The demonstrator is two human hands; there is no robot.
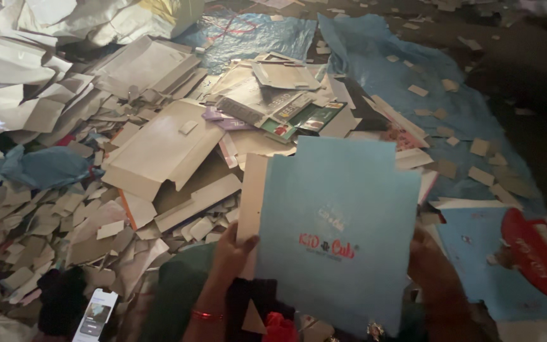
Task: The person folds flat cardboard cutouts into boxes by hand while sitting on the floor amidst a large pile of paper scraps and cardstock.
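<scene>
Holding 1 light blue card sheet (337, 234) up in front of me w/ both hands, floor full of scrap underneath. Left hand (232, 250) has its grip clenched on the sheet's left edge, thumb on the front, fingers behind. Right hand (428, 263) is mostly behind the right edge, so can't tell for sure how tight that grip is, but it looks like it's supporting the sheet from behind.

Step-wise I'd say I'm mid-sort: 1 flattened box blank picked up and being looked over, held well above the pile. Next move prob calls for keeping both edges pinched so it doesn't flop, then swinging it to whichever heap it fits.

Counts, as far as I can see:
- 1 sheet in hand, grey-brown backing showing along its left side
- 1 big flattened grey box (163, 149) on the floor just left of the sheet
- 1 red round-cornered piece (539, 253) at right, on another blue sheet
- 1 phone (95, 315) bottom left, screen lit
- 1 red bangle (205, 315) on my left wrist
- small card offcuts (33, 221) everywhere, too many to count
- blue plastic sheeting (413, 82) spread over the floor further back
</scene>
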